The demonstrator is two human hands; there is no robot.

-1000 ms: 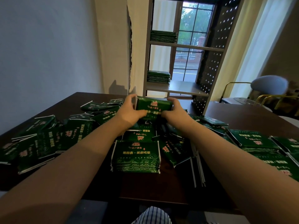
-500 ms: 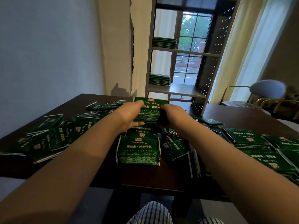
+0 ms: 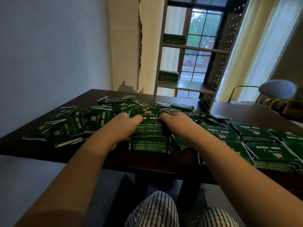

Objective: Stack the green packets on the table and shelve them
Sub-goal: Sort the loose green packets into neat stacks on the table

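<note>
A tall stack of green packets (image 3: 150,136) stands near the front edge of the dark table (image 3: 147,163). My left hand (image 3: 124,126) grips the stack's left side, thumb lying on the top packet. My right hand (image 3: 173,122) grips its right side, thumb also on top. Loose green packets (image 3: 72,125) lie scattered over the left of the table. Other piles of packets (image 3: 268,145) sit to the right. The shelf unit (image 3: 186,86) behind the table carries two stacks of packets, a lower stack (image 3: 168,76) and an upper stack (image 3: 174,38).
A perforated black panel (image 3: 213,76) forms the shelf's right side. A chair with a gold frame (image 3: 270,95) stands at the back right. A grey wall runs along the left. My striped trouser legs (image 3: 157,210) show below the table edge.
The bundle I held raised in both hands has come down toward me onto the stack near the front edge. Both hands now clasp the taller combined stack.
</note>
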